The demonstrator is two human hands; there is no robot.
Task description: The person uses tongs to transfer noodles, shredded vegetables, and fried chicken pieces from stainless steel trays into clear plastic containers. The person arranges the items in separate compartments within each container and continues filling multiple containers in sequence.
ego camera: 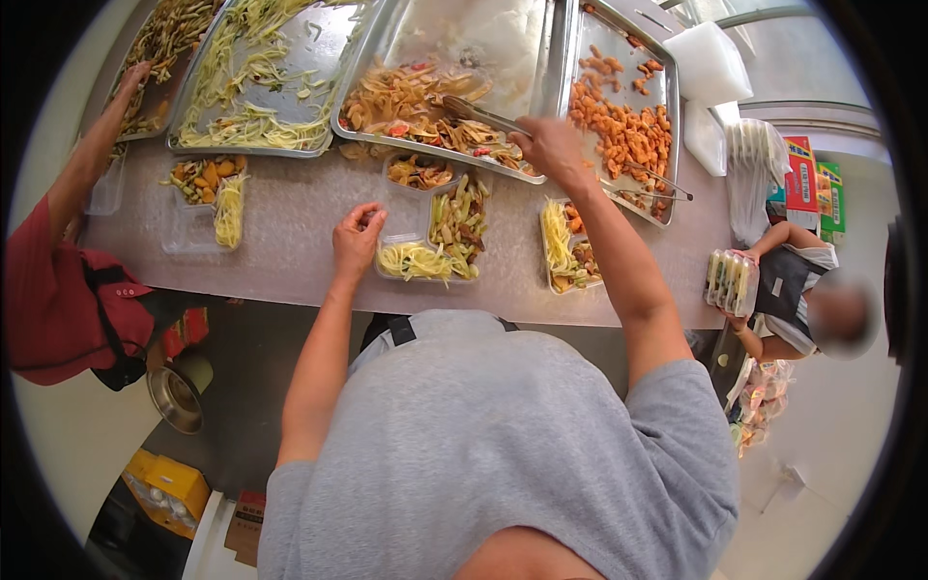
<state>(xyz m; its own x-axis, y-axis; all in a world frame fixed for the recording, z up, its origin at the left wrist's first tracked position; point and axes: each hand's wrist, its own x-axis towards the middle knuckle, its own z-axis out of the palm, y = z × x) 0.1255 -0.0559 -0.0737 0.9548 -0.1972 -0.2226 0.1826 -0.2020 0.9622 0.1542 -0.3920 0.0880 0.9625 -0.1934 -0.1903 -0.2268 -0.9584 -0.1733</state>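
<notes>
My right hand (554,152) grips metal tongs (489,116), whose tips touch brown sliced food in a large steel tray (435,148). My left hand (357,243) is beside the left edge of a clear compartment container (406,214), fingers curled close together; whether it holds anything is unclear. That container has shredded pale vegetable, green vegetable pieces with meat, and some sliced food. To the right, partly behind my right forearm, a smaller filled container (557,243) holds shreds, orange pieces and vegetables. Another container (190,228) stands to the left, partly filled.
Trays of shredded vegetable (250,151) and orange fried pieces (674,109) flank the middle tray; second tongs (656,194) lie in the right one. A co-worker's hand (134,76) reaches into the far-left tray. At right, a person holds stacked containers (731,283).
</notes>
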